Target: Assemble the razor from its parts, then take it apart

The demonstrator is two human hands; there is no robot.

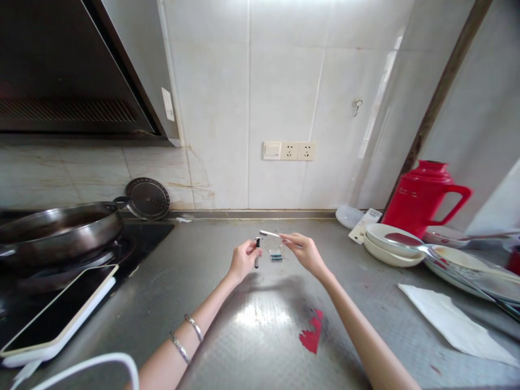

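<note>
My left hand [245,261] is closed around a black-handled razor [257,253], held upright with a small silvery head at its top. In my right hand [304,251] the fingers pinch a small white brush [270,234]. Its darker tip points left, just above and to the right of the razor's head, and the two look slightly apart. Between my hands, a small clear packet [275,255] with teal and dark strips lies on the metal counter [264,346]. Fine detail on both tools is too small to make out.
A steel pan [60,230] sits on the stove at left, with a phone [60,314] and white cable [93,362] nearer. At right are a red thermos [420,195], stacked bowls [392,254], plates and a white napkin [455,322]. A red scrap [312,333] lies in front.
</note>
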